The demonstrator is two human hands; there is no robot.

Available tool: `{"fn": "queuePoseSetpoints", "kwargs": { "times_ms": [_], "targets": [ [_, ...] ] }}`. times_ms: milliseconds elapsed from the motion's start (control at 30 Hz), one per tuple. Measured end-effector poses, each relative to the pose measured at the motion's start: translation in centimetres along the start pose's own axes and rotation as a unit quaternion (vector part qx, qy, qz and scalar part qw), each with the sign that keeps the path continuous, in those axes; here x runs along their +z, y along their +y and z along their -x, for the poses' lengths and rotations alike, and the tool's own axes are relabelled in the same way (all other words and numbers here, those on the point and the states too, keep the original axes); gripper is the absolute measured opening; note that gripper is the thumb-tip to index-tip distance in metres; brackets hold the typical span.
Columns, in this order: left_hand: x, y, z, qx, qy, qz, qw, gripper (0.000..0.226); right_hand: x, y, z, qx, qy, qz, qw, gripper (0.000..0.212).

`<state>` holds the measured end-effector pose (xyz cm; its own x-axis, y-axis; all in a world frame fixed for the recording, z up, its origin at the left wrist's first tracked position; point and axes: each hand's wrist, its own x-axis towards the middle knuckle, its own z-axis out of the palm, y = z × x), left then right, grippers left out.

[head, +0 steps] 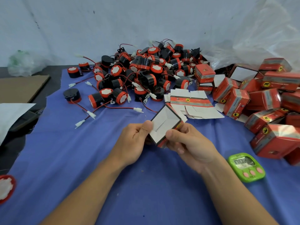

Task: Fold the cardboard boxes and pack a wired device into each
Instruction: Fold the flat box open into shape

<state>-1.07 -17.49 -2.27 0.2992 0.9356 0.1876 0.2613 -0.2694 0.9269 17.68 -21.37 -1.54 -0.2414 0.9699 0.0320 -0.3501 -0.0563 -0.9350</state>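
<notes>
Both my hands hold one small red cardboard box (pixel 164 123) above the blue cloth, its open white inside turned toward me. My left hand (pixel 134 140) grips its left side with the thumb on the rim. My right hand (pixel 188 143) pinches its lower right corner. Behind it lies a big heap of black-and-red wired devices (pixel 139 73) with red wires and white plugs. Flat unfolded box blanks (pixel 193 103) lie just beyond the held box. Folded red boxes (pixel 263 101) are piled at the right.
A green digital timer (pixel 246 167) sits on the blue cloth (pixel 81 159) right of my right forearm. One device (pixel 6 187) lies at the left edge. Clear plastic sheeting (pixel 253 38) rises at back right; brown cardboard (pixel 21 86) and a white sheet (pixel 11 114) lie at left.
</notes>
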Motion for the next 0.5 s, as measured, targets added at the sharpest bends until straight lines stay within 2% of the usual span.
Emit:
{"fn": "queuePoseSetpoints", "kwargs": {
  "times_ms": [67, 167, 300, 333, 433, 500],
  "targets": [
    [0.3, -0.3, -0.1, -0.011, -0.001, -0.027, 1.000, 0.066, 0.0, 0.1, 0.0, 0.004, 0.021, 0.006, 1.000, 0.025],
    [0.6, -0.5, 0.0, 0.001, 0.051, -0.054, 0.997, 0.070, 0.1, 0.0, -0.1, 0.012, 0.034, 0.014, 0.999, 0.028],
    [0.9, -0.3, 0.2, 0.036, 0.100, -0.068, 0.992, 0.028, 0.2, 0.0, -0.3, 0.018, 0.087, -0.009, 0.996, 0.043],
    [0.9, -0.2, 0.2, 0.040, 0.108, -0.069, 0.991, 0.030, 0.2, -0.1, -0.3, 0.022, 0.094, -0.008, 0.995, 0.042],
    [1.1, 0.1, 0.5, 0.076, 0.113, -0.100, 0.986, 0.042, 0.3, -0.1, -0.1, 0.024, 0.079, 0.039, 0.996, 0.029],
    [1.5, 0.4, 0.9, 0.085, 0.085, -0.099, 0.988, 0.043, 0.4, -0.3, 0.0, -0.010, 0.069, 0.102, 0.992, 0.018]
  ]
}}
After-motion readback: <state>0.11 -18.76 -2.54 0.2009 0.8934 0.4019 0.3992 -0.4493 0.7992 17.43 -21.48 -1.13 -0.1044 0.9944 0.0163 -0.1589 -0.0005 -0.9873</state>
